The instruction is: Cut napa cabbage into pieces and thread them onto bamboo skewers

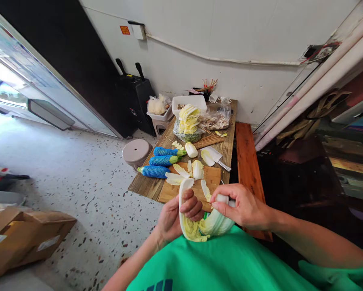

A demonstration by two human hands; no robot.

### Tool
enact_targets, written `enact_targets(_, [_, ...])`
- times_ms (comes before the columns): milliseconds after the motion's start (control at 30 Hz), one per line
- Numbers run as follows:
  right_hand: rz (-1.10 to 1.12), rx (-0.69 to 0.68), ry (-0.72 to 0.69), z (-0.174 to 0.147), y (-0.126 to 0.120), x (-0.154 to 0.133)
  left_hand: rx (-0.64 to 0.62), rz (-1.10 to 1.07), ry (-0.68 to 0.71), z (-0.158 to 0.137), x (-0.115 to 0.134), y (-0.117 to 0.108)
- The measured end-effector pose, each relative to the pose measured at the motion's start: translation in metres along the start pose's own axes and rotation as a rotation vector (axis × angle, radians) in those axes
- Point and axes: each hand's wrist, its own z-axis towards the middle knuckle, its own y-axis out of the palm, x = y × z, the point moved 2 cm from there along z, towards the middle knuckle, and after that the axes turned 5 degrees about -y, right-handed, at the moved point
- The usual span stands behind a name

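Close to my green shirt, my left hand (171, 216) is closed around a napa cabbage leaf (183, 194), whose white stem end curves upward. The leaf's frilly yellow part hangs beside the napa cabbage head (223, 223), which rests against my front. At the cabbage's white base, my right hand (246, 206) grips it with thumb and fingers bent together. Just beyond both hands lies a wooden cutting board (213, 174) with loose leaves and a small cabbage heart (197, 169) on it. A cleaver (213, 153) lies past the board, partly under a leaf (207, 157).
Several zucchini in blue netting (157, 171) lie left on the wooden table (145, 188). Behind are skewers (210, 140), bagged cabbage (189, 119) and a white bin (189, 100). A round stool (135, 151) stands left; an orange-brown bench (249, 161) stands right.
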Motion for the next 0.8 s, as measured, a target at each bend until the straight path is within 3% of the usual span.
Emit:
enact_targets(133, [0.009,-0.006,0.01,0.002,0.0,0.005,0.05,0.066,0.0,0.002,-0.002,0.001])
enact_targets(400, [-0.038,0.025,0.037,0.004,-0.001,0.011,0.226,0.717,0.162,0.0,0.001,0.004])
enact_targets(633, [-0.023,0.008,0.031,0.002,-0.001,0.012,0.308,0.805,0.206,-0.005,0.006,0.001])
enact_targets(800, [-0.012,0.007,0.022,0.002,-0.001,0.014,0.329,0.826,0.137,-0.004,0.005,0.0])
